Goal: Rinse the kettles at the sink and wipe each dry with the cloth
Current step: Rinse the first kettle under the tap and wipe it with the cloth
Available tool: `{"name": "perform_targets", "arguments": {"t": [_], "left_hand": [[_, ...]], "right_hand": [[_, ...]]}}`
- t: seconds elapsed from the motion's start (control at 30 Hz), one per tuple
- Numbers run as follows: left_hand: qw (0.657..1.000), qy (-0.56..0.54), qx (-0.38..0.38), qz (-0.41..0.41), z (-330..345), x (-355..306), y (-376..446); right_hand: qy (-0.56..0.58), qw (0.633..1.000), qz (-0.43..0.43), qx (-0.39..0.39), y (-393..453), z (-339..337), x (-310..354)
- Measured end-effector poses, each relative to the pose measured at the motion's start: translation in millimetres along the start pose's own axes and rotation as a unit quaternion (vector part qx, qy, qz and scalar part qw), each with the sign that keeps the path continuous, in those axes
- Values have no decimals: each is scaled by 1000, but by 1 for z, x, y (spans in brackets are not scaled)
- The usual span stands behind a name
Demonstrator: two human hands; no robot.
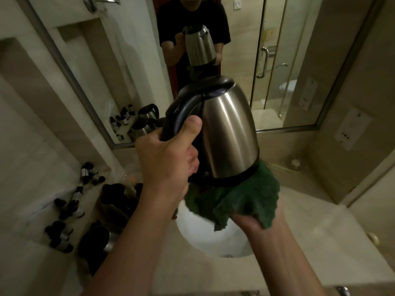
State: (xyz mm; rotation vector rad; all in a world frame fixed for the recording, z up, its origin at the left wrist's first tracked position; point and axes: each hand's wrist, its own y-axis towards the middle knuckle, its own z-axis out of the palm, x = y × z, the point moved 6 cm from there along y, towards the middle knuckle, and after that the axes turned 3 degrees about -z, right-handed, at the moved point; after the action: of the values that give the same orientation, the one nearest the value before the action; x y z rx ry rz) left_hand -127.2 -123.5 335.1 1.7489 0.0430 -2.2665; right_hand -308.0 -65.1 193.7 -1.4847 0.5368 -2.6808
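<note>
Kettle (226, 133) tilted, lid upward, left hand (168, 163) gripping handle, right hand (252, 221) clutching cloth (245, 195) beneath

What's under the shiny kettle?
A green cloth is pressed against the base of the kettle, held up by the right hand. Below them is the white sink. The kettle's underside and the right hand's fingers are covered by the cloth.

green cloth (254, 197) hides the right hand (245, 221) fingers and kettle (226, 133) base.
</note>
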Motion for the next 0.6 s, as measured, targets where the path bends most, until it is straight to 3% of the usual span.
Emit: {"name": "perform_targets", "arguments": {"t": [0.07, 0.17, 0.33, 0.43, 0.53, 0.6], "left_hand": [[1000, -6, 7, 0, 1, -2, -2], [999, -22, 23, -7, 3, -3, -7], [999, -11, 52, -1, 1, -1, -13], [997, -12, 72, -18, -2, 12, -18], [994, -5, 98, -42, -4, 28, -23], [993, 0, 110, -34, -7, 34, -27]], "right_hand": [[43, 997, -60, -10, 8, 6, 21], [-42, 990, -127, -47, 18, 27, 52], [-274, 938, -207, 37, 44, 76, 101], [-304, 904, -279, 113, 42, 95, 126], [-386, 837, -351, 167, 45, 117, 140], [-393, 842, -320, 186, 55, 111, 132]]}}
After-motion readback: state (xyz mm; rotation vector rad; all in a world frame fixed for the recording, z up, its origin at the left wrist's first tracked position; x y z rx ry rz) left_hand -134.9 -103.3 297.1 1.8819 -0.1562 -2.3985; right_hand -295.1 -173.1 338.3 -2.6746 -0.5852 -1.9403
